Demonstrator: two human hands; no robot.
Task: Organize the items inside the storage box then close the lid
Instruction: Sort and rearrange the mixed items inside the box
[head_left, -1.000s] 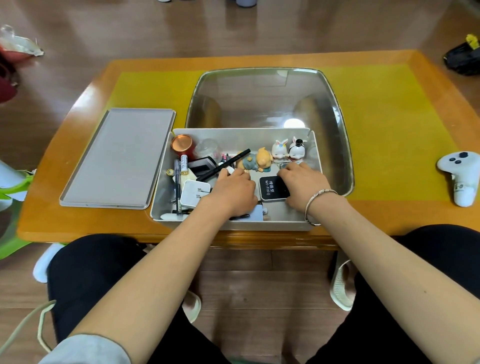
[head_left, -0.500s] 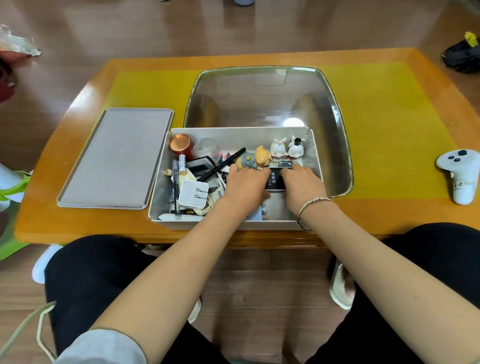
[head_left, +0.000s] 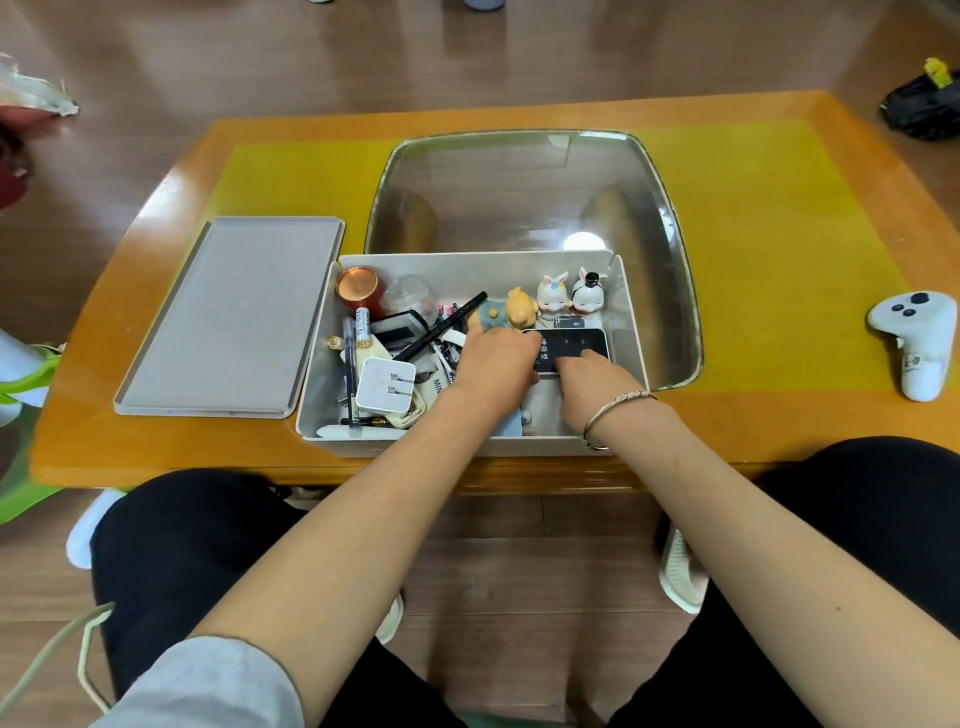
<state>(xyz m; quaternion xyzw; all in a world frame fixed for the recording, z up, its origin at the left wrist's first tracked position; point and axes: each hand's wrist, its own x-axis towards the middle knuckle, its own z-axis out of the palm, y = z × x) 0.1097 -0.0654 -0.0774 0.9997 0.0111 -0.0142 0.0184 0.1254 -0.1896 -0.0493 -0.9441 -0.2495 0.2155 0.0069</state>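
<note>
Wooden low table (head_left: 779, 415) with a yellow mat and a glass inset carried your grey storage box (head_left: 631, 312) at its near edge, open. Lid (head_left: 228, 317): flat on the table just left of the box, touching or nearly touching its left wall.

Contents, placed from the box's walls:
- Copper-topped red tin (head_left: 357, 287), far-left corner; clear round item just right of it.
- Two white bunny figurines (head_left: 570, 295), against the far wall, right of centre.
- Pig figurine (head_left: 511, 312), just left of the bunnies.
- Black pen (head_left: 441, 332), lying slantwise across the clutter at centre-left.
- White plug adapter (head_left: 385, 385), near the left wall, on top of cables and batteries.
- Black device (head_left: 571, 348), right half, below the bunnies.

Your left hand (head_left: 496, 364) had its fingers curled at the device's left edge, crowded by the pig beside it; your right hand (head_left: 597, 387), wearing a bangle, pressed fingertips on the device's near edge. Whether either truly gripped it, you could not tell.

White game controller (head_left: 917, 340): well right of the box, on the mat.
</note>
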